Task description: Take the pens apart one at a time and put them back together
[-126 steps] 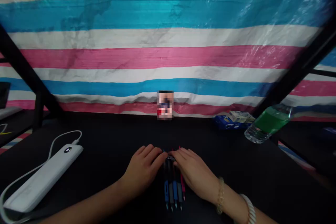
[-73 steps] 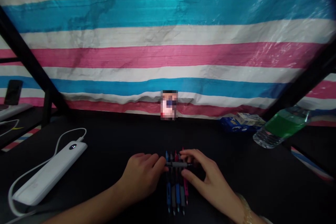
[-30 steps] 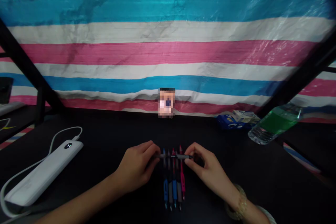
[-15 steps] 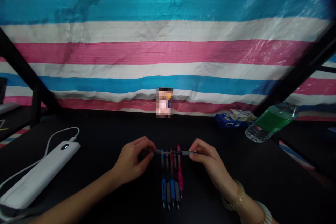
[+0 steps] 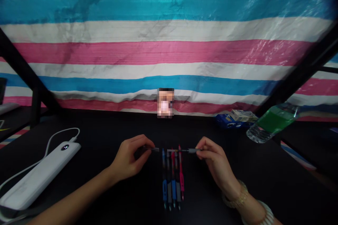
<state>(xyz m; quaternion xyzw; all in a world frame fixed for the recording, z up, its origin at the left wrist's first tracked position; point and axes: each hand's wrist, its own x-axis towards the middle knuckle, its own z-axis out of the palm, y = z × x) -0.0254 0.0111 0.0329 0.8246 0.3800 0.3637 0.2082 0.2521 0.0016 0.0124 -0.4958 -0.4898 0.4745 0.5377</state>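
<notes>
Two bare hands, left hand (image 5: 129, 158) and right hand (image 5: 214, 156), slim build, slender fingers (image 5: 141, 140). Left forearm (image 5: 76, 198) bare for its full visible length, plain taper into a narrow wrist. Right forearm (image 5: 252, 206) bare too, with wristwear in two places. Nearest the hand: beaded bracelet (image 5: 243, 195), pale yellowish, somewhat see-through, small lumpy beads, fits loosely, underside reads paler. Farther up the arm: white bracelet (image 5: 266, 213), chunkier, rounded, ridged all along like a twisted cord; lower part runs toward the frame edge. Material unclear on both. Nail detail too small to read.
</notes>
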